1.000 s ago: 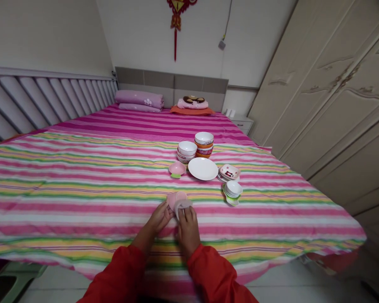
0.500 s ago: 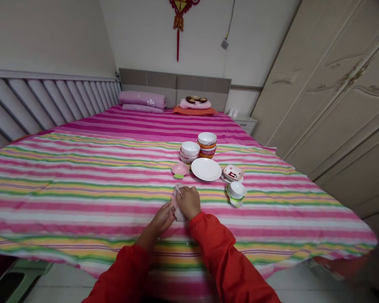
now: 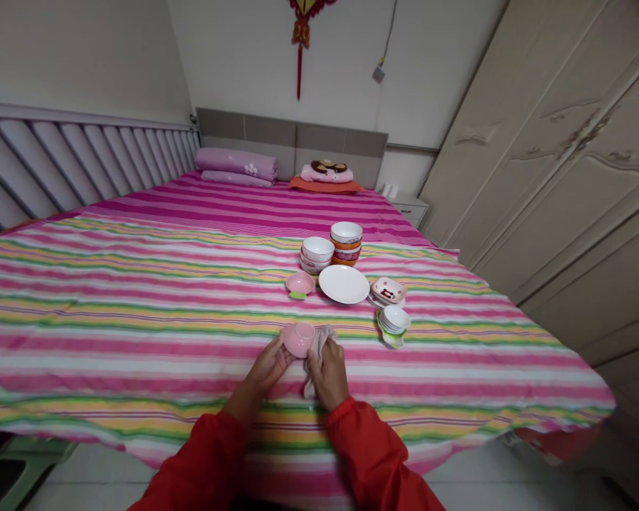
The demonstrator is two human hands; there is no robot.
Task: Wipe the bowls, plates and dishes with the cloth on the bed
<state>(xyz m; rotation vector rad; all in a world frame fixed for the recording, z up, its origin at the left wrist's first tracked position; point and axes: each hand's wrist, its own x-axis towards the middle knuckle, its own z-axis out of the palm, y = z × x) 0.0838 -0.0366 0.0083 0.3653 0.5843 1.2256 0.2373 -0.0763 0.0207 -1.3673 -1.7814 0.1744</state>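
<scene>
head view: pink bowl (image 3: 297, 343), likely slippery, breakable, best held by rim; left hand (image 3: 269, 365) grips it, right hand (image 3: 330, 373) clutches cloth (image 3: 320, 342).

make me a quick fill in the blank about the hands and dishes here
1. The bowl in the left hand is coloured ____.
2. The right hand holds a crumpled ____.
3. The large round plate is coloured ____.
4. Both sleeves are coloured ____.

Missing words: pink; cloth; white; red.
</scene>
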